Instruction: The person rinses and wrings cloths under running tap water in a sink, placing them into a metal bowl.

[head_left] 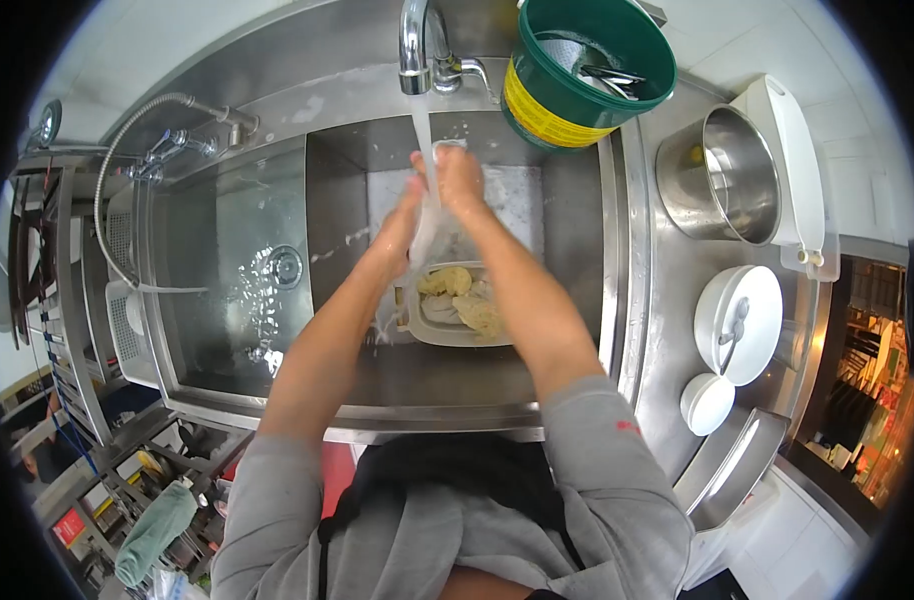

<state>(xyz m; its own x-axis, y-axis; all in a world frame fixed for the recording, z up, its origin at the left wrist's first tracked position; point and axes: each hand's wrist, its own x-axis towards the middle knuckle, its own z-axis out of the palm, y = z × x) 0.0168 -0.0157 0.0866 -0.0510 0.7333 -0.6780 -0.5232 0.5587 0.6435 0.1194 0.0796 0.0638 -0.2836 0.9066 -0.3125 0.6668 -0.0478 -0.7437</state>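
Both hands under running tap point(414, 55), over sink point(577, 310). Left hand point(398, 230): fingers fairly straight, pointing up toward stream; cannot tell if holding anything. Right hand point(460, 178): fingers bent, beside water point(422, 125); pale patch at fingertips, cannot tell whether foam or object, nor how far closed. Pale tub point(459, 341) in sink, just below hands, yellowish cloth-like pieces point(481, 315) inside. Green bucket point(552, 112) at sink's back right corner. Metal pot point(685, 175), white bowls point(763, 322) on right-hand surface point(667, 290).

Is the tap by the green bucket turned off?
No, water is pouring from the tap down into the sink.
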